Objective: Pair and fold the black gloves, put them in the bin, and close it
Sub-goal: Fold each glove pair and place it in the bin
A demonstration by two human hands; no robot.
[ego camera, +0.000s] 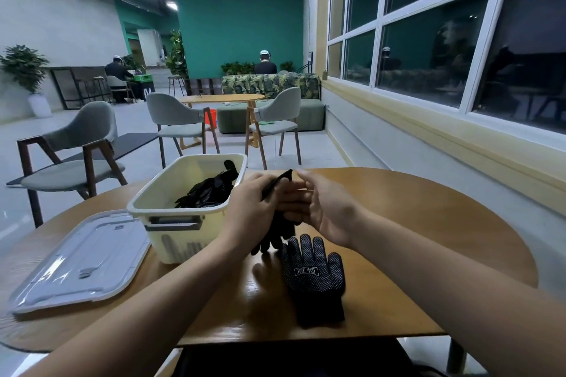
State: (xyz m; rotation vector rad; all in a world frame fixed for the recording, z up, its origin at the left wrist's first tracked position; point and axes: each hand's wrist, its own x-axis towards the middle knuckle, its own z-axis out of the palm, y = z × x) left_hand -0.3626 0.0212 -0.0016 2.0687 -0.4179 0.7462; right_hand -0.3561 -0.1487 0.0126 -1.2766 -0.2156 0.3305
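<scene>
Below left hand, limp black knit glove hangs from its pinch; right hand relaxed alongside; slack grip could drop it

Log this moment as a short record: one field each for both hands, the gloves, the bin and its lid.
left hand: grips the held glove above the table
right hand: fingers reach to that glove; grip unclear
held glove: black, its fingers hang down
flat glove: black, dotted, lies flat on the table near the person
bin: cream, open, left of the hands
gloves in bin: black heap inside
lid: off, flat on the table left of the bin
</scene>
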